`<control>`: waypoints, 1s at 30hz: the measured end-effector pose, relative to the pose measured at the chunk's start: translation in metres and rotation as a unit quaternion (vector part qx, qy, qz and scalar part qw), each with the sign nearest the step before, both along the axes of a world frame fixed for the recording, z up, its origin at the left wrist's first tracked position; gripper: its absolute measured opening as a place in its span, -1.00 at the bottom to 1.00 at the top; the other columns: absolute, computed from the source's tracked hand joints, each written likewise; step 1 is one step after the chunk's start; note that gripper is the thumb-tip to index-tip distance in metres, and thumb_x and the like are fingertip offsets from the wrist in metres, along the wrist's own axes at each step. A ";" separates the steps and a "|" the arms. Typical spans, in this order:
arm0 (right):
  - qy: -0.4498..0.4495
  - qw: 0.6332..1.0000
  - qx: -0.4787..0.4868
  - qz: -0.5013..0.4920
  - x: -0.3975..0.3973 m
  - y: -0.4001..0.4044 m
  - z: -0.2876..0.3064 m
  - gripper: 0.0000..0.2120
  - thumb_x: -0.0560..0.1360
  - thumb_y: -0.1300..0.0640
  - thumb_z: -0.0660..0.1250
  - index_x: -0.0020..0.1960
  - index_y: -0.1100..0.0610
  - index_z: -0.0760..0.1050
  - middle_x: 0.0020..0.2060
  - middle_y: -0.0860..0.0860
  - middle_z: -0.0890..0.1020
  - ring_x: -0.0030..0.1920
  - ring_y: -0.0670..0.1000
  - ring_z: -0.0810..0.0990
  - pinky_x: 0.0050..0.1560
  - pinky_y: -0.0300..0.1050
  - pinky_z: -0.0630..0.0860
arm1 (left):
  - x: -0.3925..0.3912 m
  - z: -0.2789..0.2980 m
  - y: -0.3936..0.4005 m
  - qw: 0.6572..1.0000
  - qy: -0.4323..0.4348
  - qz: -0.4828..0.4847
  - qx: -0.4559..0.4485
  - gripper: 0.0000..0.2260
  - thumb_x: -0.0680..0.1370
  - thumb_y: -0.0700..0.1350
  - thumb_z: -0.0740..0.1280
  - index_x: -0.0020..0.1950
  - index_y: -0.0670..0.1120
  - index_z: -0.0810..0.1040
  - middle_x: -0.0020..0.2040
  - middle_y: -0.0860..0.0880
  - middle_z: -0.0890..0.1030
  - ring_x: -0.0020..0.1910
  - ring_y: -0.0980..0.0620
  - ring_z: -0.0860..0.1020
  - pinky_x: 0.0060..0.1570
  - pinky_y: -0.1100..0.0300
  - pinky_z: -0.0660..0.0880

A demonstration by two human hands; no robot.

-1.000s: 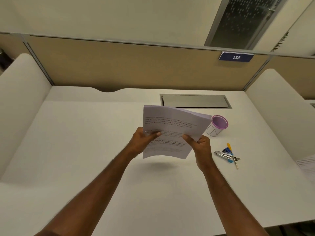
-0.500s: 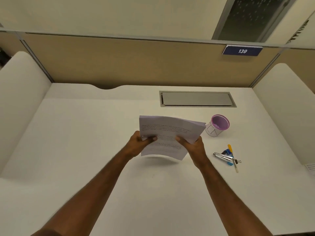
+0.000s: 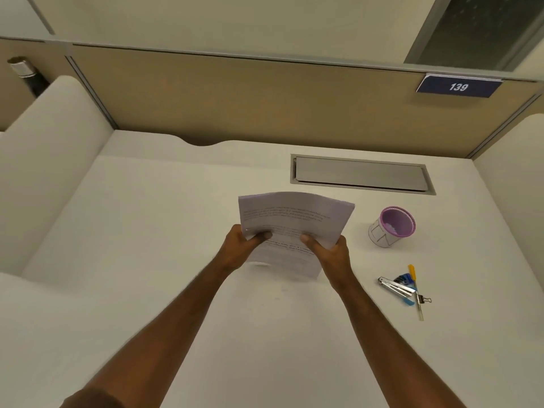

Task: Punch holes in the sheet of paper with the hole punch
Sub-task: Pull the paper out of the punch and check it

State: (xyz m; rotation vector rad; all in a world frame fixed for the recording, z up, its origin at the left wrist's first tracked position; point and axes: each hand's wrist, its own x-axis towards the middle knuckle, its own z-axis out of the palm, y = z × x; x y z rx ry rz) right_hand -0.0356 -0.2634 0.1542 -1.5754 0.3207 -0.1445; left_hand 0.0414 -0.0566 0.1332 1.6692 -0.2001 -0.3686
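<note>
Above the middle of the white desk (image 3: 147, 260), the sheet of paper (image 3: 294, 219) is being held up in the air by both hands, and its top edge is bowing toward the far side. It is carrying several lines of small print, but the words are too blurred to read. The left hand (image 3: 240, 248) is closing on the left edge, with the thumb lying on the printed face; the right hand (image 3: 331, 251) is closing on the lower right part in the same way. The other fingers of both hands are hiding behind the paper. Well to the right, a small group of tools is lying on the desk: a silver metal tool (image 3: 396, 287) with long jaws, something blue (image 3: 404, 280) behind it, a thin yellow stick (image 3: 412, 272) and a binder clip (image 3: 424, 298). I cannot tell for sure which of them is the hole punch. Beyond them a purple cup (image 3: 393, 228) is standing, and farther back a grey cover plate (image 3: 360, 173) is sitting flat in the desk. A dark bottle (image 3: 28, 75) at the far left is partly hiding behind the side divider.
</note>
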 end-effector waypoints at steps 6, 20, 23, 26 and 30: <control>0.016 0.999 0.022 0.026 0.028 0.002 0.029 -0.86 0.36 -0.02 0.56 -0.08 -0.15 0.70 -0.12 -0.10 0.76 -0.14 0.00 0.76 -0.21 -0.16 0.67 | 0.013 0.029 0.018 0.998 0.061 0.014 -0.016 -0.70 0.44 0.09 0.50 0.13 0.04 0.65 0.03 0.07 0.75 0.00 0.03 0.72 -0.11 0.22 0.65; 0.160 0.977 0.136 0.032 0.060 0.095 -0.001 -0.72 0.44 0.25 0.52 0.15 0.14 0.65 0.00 0.08 0.75 -0.02 0.16 0.74 0.01 0.13 0.67 | 0.041 0.001 0.118 0.954 0.283 0.057 -0.081 -0.67 0.48 -0.10 0.51 0.15 -0.27 0.63 0.05 -0.26 0.72 -0.02 -0.19 0.72 -0.12 -0.01 0.68; 0.182 0.971 0.151 0.015 0.073 0.124 -0.010 -0.69 0.45 0.25 0.51 0.18 0.14 0.63 0.02 0.07 0.75 0.00 0.13 0.74 0.07 0.14 0.66 | 0.055 -0.010 0.146 0.956 0.276 0.085 -0.057 -0.71 0.47 -0.11 0.52 0.06 -0.29 0.64 0.00 -0.28 0.72 -0.11 -0.18 0.72 -0.12 -0.03 0.68; 0.201 0.969 0.140 -0.009 0.083 0.154 -0.020 -0.80 0.47 0.21 0.48 0.09 0.10 0.66 0.00 0.06 0.76 -0.03 0.10 0.75 -0.01 0.04 0.68 | 0.068 -0.020 0.177 0.960 0.260 0.101 -0.029 -0.73 0.46 -0.09 0.54 -0.02 -0.27 0.65 -0.03 -0.27 0.73 -0.10 -0.22 0.72 -0.04 -0.11 0.67; 0.239 0.966 0.077 -0.062 0.090 0.187 -0.037 -0.88 0.48 0.18 0.47 -0.08 0.23 0.61 -0.07 0.18 0.74 -0.17 0.11 0.71 -0.10 0.04 0.67 | 0.087 -0.031 0.218 0.961 0.250 0.121 -0.005 -0.73 0.45 -0.08 0.54 -0.05 -0.28 0.64 -0.09 -0.25 0.74 -0.13 -0.22 0.72 -0.05 -0.11 0.67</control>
